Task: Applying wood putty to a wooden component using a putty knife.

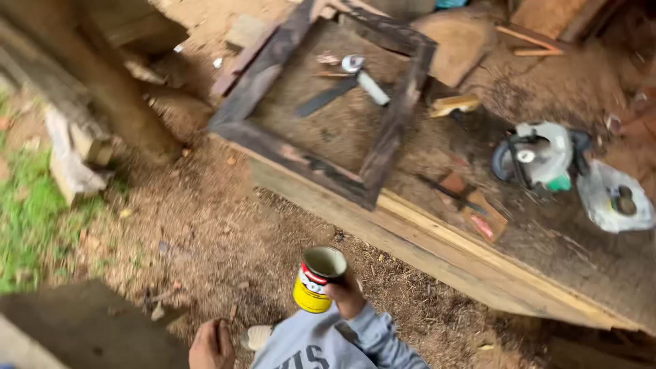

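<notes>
1. While the camera looks down at the dirt floor point(225, 225), a small open tin can point(318, 278) shows near the bottom middle of the view, yellow on its side with a red and white label band, its lid off and its inside pale and dull.
2. The can is held upright in the air above the floor, just in front of the person's grey sleeve point(355, 338) and well apart from the desk point(437, 239).
3. The right hand point(347, 295) grips the can from its right side, the fingers curled and pressed against the wall of the tin, the wrist bent up out of the sleeve.
4. The left hand point(212, 345) hangs low at the bottom edge, holding nothing; its fingers look loosely curled together, though blur leaves this unsure.
5. On the desk, a long board of pale planks, lies a dark stained wooden frame point(321, 102), square and flat.
6. Inside the frame rest a dark flat blade-like tool point(326, 97) and a white-handled tool point(365, 80).
7. Further right sit a circular saw point(543, 157) with a pale green body and a crumpled white bag point(615, 198).
</notes>
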